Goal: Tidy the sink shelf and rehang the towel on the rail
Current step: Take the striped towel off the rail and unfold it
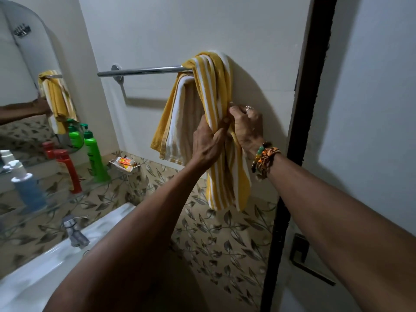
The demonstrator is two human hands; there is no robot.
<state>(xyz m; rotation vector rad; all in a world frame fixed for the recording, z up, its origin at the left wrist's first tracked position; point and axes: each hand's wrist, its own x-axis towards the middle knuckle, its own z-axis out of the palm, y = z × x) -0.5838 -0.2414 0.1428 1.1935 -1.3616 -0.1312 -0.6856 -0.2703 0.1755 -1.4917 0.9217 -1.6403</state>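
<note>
Both hands grip the towel (213, 86): the left hand (208, 140) bunches its hanging folds, and the right hand (246, 127) pinches an edge. Yellow-and-white striped, it hangs over the rail (144, 71) at its right end (rumpled, uneven). Below-left of the rail, a small dish (137, 168) holds orange packets (125, 162). A green bottle (95, 154) and a red bottle (67, 170) stand on the glass shelf (67, 197).

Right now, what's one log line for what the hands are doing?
left hand: grips yellow striped towel | right hand: grips same towel | towel: bunched over towel rail

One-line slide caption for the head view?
Yellow-striped towel bunched on the rail, gripped by left hand and right hand.
</note>
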